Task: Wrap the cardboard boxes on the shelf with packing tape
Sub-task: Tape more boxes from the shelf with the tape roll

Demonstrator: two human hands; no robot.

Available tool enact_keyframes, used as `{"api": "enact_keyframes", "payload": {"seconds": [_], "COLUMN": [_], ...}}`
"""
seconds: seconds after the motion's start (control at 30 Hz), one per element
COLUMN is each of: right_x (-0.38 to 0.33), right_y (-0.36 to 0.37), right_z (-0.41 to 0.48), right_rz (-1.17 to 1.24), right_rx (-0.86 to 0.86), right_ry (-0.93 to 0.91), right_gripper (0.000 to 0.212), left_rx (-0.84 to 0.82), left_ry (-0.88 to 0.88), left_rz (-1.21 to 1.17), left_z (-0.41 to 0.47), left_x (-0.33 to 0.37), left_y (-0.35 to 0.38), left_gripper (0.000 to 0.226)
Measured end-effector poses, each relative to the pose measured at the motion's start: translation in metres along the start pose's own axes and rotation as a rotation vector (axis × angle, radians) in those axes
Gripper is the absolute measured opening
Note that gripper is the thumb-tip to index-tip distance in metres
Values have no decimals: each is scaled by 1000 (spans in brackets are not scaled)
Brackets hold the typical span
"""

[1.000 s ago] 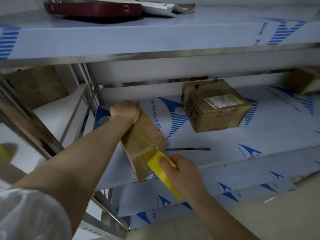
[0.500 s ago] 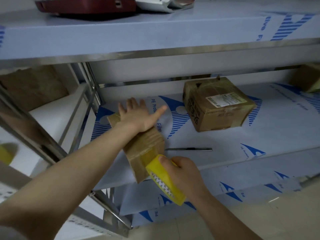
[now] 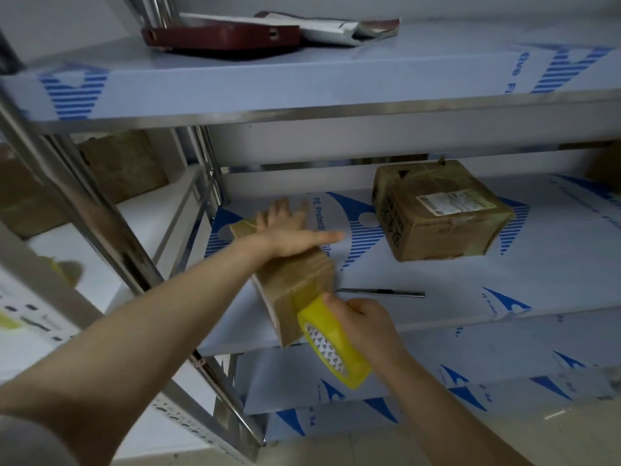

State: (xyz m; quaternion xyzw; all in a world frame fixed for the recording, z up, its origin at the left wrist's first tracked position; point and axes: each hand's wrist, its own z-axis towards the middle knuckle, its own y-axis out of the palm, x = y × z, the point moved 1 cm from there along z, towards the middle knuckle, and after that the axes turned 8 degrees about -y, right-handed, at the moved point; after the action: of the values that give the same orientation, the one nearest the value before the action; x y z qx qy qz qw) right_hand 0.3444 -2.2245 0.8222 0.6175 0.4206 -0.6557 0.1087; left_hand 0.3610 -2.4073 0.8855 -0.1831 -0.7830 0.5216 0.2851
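Observation:
A long cardboard box [image 3: 292,284] lies at the front left of the middle shelf [image 3: 470,290], its near end jutting over the shelf edge. My left hand [image 3: 289,233] lies flat on its top with fingers straight, pressing down. My right hand [image 3: 366,321] grips a yellow roll of packing tape [image 3: 331,344] at the box's near end, with a strip of tape running from the roll onto the box. A second, taped cardboard box [image 3: 440,213] with a white label sits farther back on the same shelf.
A thin metal blade [image 3: 379,292] lies on the shelf just right of the long box. A dark red case [image 3: 221,37] and a white folded bag [image 3: 336,28] rest on the upper shelf. More brown boxes [image 3: 124,163] stand in the left rack. Steel uprights [image 3: 111,237] run diagonally at left.
My left hand went from gripping the far end of the box to lying flat on its top. The right hand turned the tape roll slightly downward at the near end.

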Motion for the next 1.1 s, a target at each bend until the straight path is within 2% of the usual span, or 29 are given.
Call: {"api": "enact_keyframes", "payload": {"seconds": [0.07,0.13,0.2,0.33,0.4,0.43,0.53,0.6,0.63,0.67,0.73,0.8,0.9,0.93,1.0,1.03,1.1], "right_x": [-1,-3,-7,-19,-33,-43,-78,-103,-114,-125,-141,-153,-166,-169,-172,-171,-166], "right_y": [-1,-2,-4,-17,-33,-43,-68,-75,-75,-73,-65,-52,-28,-20,-6,-1,8], "right_z": [-2,-5,-11,-21,-28,-31,-32,-22,-15,-8,9,26,44,47,50,49,48], "right_rz": [44,163,271,290,337,386,493,564,583,597,619,597,503,508,531,550,617], "right_rx": [-41,-70,-85,-125,-192,-243,-400,-423,-402,-365,-278,-176,-80,-73,-84,-102,-139], "right_ry": [36,98,155,141,97,42,-179,-287,-311,-312,-285,-280,-272,-256,-222,-212,-201], "right_gripper": [49,42,32,32,22,23,48,38,28,24,32,33,43,51,61,59,44], "left_rx": [146,161,123,135,65,13,-204,-302,-278,-187,-16,25,81,126,277,328,353], "left_ry": [-185,-313,-274,-252,-299,-338,-445,-466,-458,-429,-260,-78,73,95,67,50,36], "left_rz": [34,-136,-456,-646,-764,-811,-866,-859,-879,-954,-1288,-1509,-1522,-1486,-1434,-1437,-1423], "left_z": [20,31,32,31,35,34,24,18,15,16,12,4,-6,-8,-9,-12,-9], "left_x": [-29,-58,-72,-75,-79,-82,-90,-88,-85,-82,-72,-68,-68,-69,-75,-75,-76], "left_y": [-15,-15,-6,4,1,-1,1,6,5,3,-7,-18,-28,-29,-26,-25,-24], "left_gripper": [89,74,58,53,48,45,34,30,30,32,35,46,55,51,25,17,20]}}
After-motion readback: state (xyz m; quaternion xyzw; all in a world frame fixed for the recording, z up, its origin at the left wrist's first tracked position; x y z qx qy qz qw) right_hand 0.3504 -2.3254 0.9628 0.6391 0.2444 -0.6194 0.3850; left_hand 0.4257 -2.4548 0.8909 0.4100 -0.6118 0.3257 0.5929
